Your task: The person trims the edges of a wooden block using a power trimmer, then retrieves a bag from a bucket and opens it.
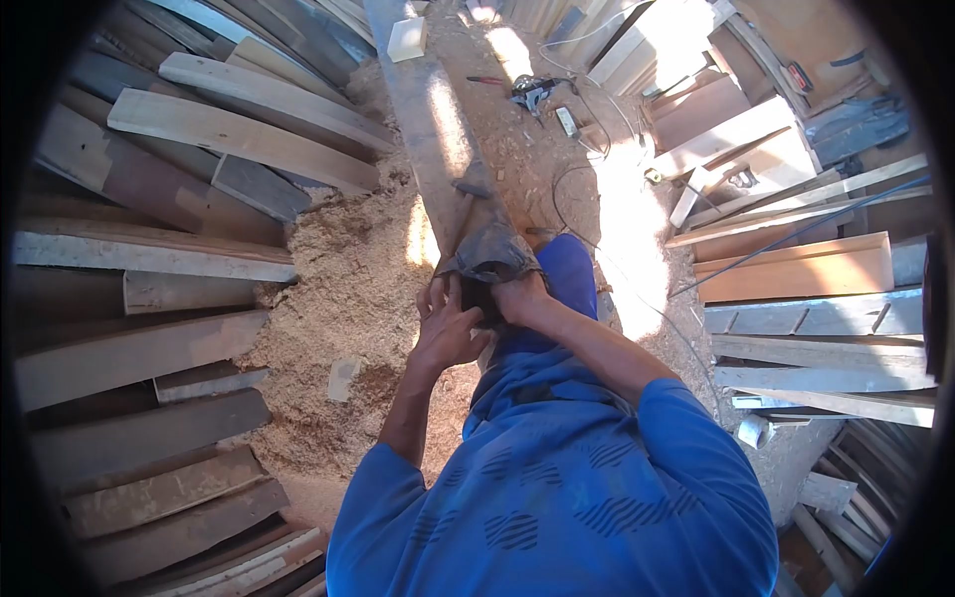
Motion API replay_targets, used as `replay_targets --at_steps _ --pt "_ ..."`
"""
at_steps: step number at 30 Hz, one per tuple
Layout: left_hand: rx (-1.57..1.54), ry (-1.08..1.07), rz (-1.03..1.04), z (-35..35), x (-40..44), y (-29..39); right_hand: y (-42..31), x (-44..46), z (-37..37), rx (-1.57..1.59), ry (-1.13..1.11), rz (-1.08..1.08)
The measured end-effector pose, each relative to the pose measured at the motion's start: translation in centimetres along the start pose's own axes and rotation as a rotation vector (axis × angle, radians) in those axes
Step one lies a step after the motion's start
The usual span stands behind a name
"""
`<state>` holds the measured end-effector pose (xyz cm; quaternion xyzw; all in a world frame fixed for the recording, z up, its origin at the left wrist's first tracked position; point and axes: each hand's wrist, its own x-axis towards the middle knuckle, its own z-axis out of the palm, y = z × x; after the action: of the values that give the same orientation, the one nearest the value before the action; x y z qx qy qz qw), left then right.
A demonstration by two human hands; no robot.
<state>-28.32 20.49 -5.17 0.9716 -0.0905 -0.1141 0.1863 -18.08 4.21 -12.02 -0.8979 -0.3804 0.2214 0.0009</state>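
Note:
A dark, crumpled bag with a gaping mouth lies at the near end of a long wooden plank, just in front of my body. My left hand is at the bag's left edge, its fingers bent and closed on the dark material. From the right, my right hand reaches to the bag's mouth; its fingers are hidden there, so their grip does not show. Just beyond the bag, a hammer rests on the plank, its head pointing away from me.
Wood shavings cover the floor on the left. Stacked boards line the left side, and more boards the right. A pale block sits on the plank's far end. A power tool and cables lie ahead.

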Motion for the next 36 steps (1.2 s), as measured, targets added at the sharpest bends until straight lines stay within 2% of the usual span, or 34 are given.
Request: replay_targets --at_steps 2,5,8,11,14,17,20,23,26,29,32,35,36 --pt "0.003 -0.003 -0.001 0.1 0.0 -0.1 1.6 0.4 0.9 0.014 0.338 -0.100" --pt "0.000 -0.009 0.012 0.2 -0.1 0.0 3.2 0.6 -1.8 0.447 -0.050 -0.040" --pt "-0.043 0.049 0.041 0.7 0.0 0.0 4.2 -1.0 -3.0 0.611 0.189 -0.104" --pt "-0.143 0.144 0.026 1.7 0.3 -0.1 5.0 -1.8 -5.6 1.212 -0.274 0.010" --pt "-0.192 0.156 -0.003 1.9 0.6 -0.3 3.6 -3.3 -7.1 1.284 -0.168 0.182" --pt "-0.127 0.164 0.020 1.4 0.4 -0.1 4.0 -2.7 -5.0 0.716 0.155 0.016" --pt "-0.080 0.197 0.047 1.0 0.2 0.2 2.9 -2.6 -3.6 0.500 0.148 -0.014" --pt "-0.070 0.228 0.053 1.0 0.4 0.0 1.9 -2.1 -4.2 0.389 -0.079 -0.058" --pt "-0.034 0.242 0.036 0.6 0.4 -0.3 0.9 -1.5 -5.5 0.237 -0.140 0.075" --pt "-0.005 0.231 0.020 0.4 0.5 -0.7 0.9 0.3 -4.3 0.279 -0.010 0.136" --pt "-0.010 0.193 0.022 0.3 0.1 -1.0 1.6 1.5 -5.7 0.266 -0.193 0.081" --pt "-0.042 0.155 0.052 0.4 -0.2 -1.3 2.1 1.3 -5.7 0.199 -0.405 0.124" --pt "-0.054 0.149 0.060 0.4 -0.4 -1.2 2.4 1.2 -4.6 0.122 -0.358 0.070"
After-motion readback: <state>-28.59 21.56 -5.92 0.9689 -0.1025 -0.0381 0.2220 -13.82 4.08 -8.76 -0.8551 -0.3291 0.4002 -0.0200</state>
